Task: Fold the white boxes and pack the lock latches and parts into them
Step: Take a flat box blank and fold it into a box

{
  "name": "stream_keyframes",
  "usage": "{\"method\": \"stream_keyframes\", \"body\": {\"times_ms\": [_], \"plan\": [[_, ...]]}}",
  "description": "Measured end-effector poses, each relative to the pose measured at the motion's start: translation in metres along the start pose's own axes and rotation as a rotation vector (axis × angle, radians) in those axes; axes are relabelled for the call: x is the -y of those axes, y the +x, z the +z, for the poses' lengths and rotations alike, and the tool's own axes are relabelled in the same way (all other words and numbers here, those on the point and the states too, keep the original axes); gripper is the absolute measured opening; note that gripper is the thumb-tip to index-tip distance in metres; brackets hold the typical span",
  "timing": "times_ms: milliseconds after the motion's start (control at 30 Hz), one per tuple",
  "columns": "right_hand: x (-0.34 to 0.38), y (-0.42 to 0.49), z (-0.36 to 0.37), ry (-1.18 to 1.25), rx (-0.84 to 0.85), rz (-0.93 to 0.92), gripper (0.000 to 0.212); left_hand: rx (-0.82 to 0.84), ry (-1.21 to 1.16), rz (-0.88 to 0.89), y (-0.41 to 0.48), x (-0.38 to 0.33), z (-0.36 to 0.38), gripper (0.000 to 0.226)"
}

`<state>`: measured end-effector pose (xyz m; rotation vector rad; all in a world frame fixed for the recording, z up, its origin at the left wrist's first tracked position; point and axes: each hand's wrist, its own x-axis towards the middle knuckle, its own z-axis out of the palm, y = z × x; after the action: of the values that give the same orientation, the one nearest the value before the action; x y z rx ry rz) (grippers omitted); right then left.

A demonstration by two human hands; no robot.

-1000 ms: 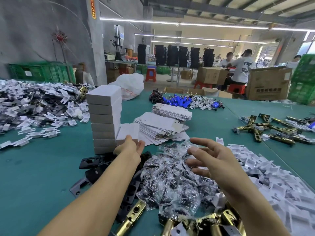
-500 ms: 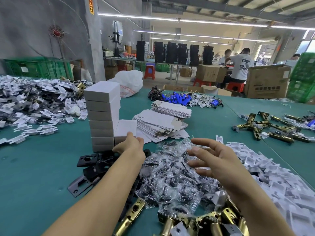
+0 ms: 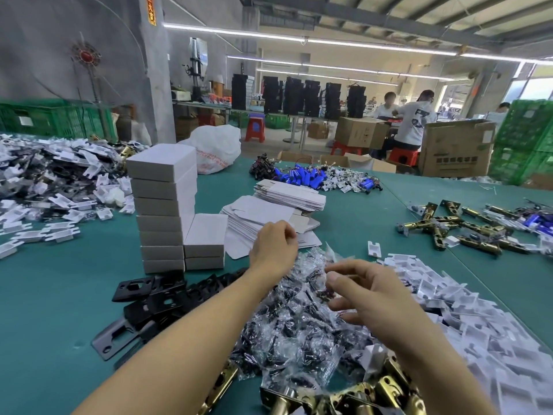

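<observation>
A tall stack of folded white boxes stands on the green table, with a short stack of two boxes against its right side. My left hand rests with curled fingers on the near edge of the flat box blanks; whether it pinches one is unclear. My right hand hovers, fingers spread and empty, over a heap of small clear bags of parts. Brass lock latches lie at the bottom edge below my arms.
Black strike plates lie left of my left arm. White plastic pieces pile up at the right, and more at the far left. More brass latches sit at the right, blue cells behind the blanks. People work in the background.
My left hand let go of the folded box on the short stack and moved right onto the flat blanks. My right hand stayed over the bags, drawing slightly nearer.
</observation>
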<state>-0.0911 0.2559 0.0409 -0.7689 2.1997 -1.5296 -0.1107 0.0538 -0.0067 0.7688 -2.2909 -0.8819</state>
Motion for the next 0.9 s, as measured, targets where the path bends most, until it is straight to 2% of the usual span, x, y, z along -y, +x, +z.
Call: {"method": "stream_keyframes", "body": {"times_ms": [100, 167, 333, 400, 567, 700, 900], "plan": [[-0.005, 0.001, 0.006, -0.202, 0.041, -0.032, 0.007, 0.008, 0.183, 0.035, 0.026, 0.003, 0.007, 0.039], [-0.011, 0.001, 0.014, -0.406, 0.136, -0.034, 0.018, 0.066, 0.255, 0.035, 0.037, 0.005, 0.011, 0.057], [-0.019, 0.000, 0.026, -0.770, 0.260, -0.013, 0.044, 0.346, 0.387, 0.004, 0.046, 0.020, 0.019, 0.068], [-0.021, 0.000, 0.028, -0.803, 0.277, -0.022, 0.046, 0.344, 0.465, 0.019, 0.045, 0.024, 0.023, 0.068], [-0.023, 0.001, 0.026, -0.805, 0.272, -0.029, 0.040, 0.197, 0.731, 0.119, 0.042, 0.017, 0.032, 0.065], [-0.023, 0.001, 0.024, -0.757, 0.260, -0.005, 0.035, 0.174, 0.762, 0.171, 0.041, 0.017, 0.035, 0.045], [-0.025, 0.004, 0.024, -0.696, 0.237, 0.009, 0.028, 0.176, 0.814, 0.264, 0.030, 0.013, 0.022, 0.043]]}}
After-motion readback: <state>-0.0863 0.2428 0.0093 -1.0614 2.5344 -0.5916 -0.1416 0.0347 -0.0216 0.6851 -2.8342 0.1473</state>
